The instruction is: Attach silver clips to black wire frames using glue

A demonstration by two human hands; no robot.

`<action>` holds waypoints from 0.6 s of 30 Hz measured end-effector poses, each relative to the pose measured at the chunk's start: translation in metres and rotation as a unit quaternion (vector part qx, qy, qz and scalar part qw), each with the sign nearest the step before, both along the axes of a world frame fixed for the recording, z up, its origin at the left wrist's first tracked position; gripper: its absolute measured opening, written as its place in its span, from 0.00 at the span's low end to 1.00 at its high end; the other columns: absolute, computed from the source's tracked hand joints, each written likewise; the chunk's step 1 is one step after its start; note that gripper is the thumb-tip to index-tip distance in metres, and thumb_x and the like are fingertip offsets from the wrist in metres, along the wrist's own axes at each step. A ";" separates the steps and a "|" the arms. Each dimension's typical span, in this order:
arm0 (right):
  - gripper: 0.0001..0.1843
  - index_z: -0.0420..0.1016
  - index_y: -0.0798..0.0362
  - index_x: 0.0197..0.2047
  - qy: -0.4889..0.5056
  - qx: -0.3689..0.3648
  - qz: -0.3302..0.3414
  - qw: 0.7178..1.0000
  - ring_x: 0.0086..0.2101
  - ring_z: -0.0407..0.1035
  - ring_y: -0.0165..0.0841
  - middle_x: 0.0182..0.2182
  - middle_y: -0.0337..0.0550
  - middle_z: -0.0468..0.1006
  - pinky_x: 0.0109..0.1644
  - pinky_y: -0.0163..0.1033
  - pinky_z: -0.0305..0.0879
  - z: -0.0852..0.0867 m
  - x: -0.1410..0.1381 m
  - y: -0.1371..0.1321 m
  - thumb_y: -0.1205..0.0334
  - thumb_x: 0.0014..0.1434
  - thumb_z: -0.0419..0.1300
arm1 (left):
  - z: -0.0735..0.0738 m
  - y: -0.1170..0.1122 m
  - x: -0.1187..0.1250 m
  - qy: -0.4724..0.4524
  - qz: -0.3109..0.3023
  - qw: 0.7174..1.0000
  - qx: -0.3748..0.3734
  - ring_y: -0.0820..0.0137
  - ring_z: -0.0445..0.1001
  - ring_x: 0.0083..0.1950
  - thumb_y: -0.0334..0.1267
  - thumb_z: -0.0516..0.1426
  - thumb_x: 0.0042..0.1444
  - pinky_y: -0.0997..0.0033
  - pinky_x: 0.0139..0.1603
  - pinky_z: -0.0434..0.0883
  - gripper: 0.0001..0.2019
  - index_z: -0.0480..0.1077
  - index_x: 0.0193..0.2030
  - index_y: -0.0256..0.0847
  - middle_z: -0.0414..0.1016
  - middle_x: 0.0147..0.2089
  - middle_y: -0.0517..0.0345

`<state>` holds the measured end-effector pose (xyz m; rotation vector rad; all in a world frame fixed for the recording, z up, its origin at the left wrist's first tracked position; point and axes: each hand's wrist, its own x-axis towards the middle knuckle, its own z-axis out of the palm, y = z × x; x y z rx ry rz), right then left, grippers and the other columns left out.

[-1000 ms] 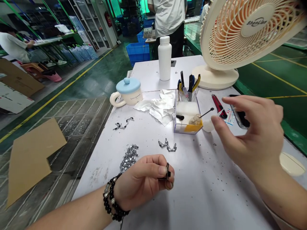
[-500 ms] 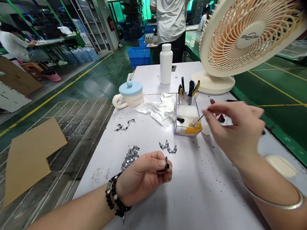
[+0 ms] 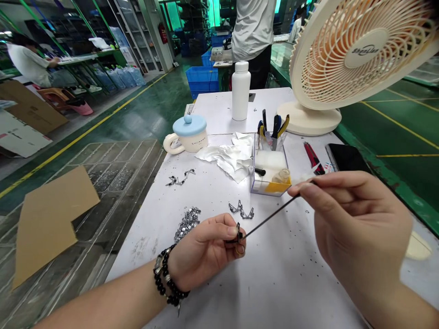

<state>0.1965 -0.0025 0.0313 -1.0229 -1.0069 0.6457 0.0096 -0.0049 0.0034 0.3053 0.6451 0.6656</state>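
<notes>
- Low in the middle of the head view, the left hand (image 3: 202, 256) is rested on the white table (image 3: 295, 283), with a bead bracelet (image 3: 163, 278) worn at the wrist.
- A small dark clip (image 3: 238, 235) is pinched between the left thumb and forefinger. The other fingers are curled under, so the grip is closed tight on the part. It is held out at the fingertips, seemingly so that its face is left exposed.
- To the right, a thin black stick (image 3: 270, 217) is pinched near its upper end by the right hand (image 3: 356, 228), thumb against forefinger. The grip is closed and nothing else is held.
- The stick is slanted down and left, and its tip is brought against the clip. This long, light hold appears suited to fine placing of the tip.
- Just beyond the left hand, a pile of metal parts (image 3: 187, 221) and two bent metal pieces (image 3: 241, 211) are laid within easy reach.
- Further back, a clear box (image 3: 270, 176) with a small jar (image 3: 283, 175) and pliers (image 3: 274, 130) is set beside a white cloth (image 3: 228, 157).
- Behind these, a lidded mug (image 3: 188, 133), a white bottle (image 3: 240, 91) and a fan (image 3: 360, 50) are seen; a phone (image 3: 348, 157) is laid at the right.
- Another person (image 3: 254, 27) is stood beyond the table.
</notes>
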 end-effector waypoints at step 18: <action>0.08 0.74 0.55 0.30 -0.059 0.175 -0.209 0.960 0.28 0.73 0.32 0.24 0.36 0.73 0.35 0.40 0.71 0.006 0.026 0.023 0.72 0.45 0.68 | -0.001 -0.001 0.000 -0.002 -0.008 1.000 0.005 0.73 0.68 0.28 0.27 0.61 0.45 0.76 0.31 0.66 0.06 0.68 0.21 0.34 0.71 0.27 0.53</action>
